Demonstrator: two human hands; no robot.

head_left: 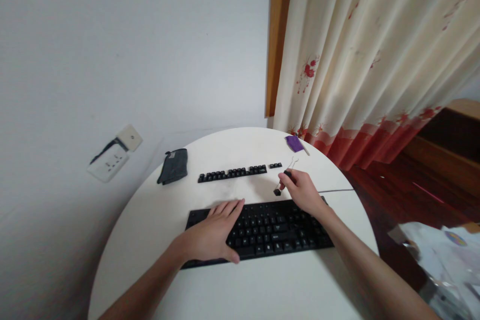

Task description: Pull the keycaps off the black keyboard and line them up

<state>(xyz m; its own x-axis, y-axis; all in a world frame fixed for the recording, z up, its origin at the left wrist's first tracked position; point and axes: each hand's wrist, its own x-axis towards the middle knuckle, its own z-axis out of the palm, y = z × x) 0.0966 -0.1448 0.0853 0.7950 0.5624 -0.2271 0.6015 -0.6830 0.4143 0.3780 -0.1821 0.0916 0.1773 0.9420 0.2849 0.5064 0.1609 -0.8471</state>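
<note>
Keyboard lies flat on the round white table, close to my edge, and my left hand rests palm down across its left end, fingers loosely spread, pinning it in place and gripping nothing. My right hand sits just past the keyboard's far right corner, fingers pinched narrow around a wire keycap puller, with one black keycap lying just below it on the table. I judge I am midway through pulling caps; setting this one down calls for a small, careful reach to the row of keycaps lined up beyond the keyboard, a few more keys just to its right. No container is here: a dark pouch lies shut near the wall, its contents hidden, and a purple scrap lies by the curtain.
</note>
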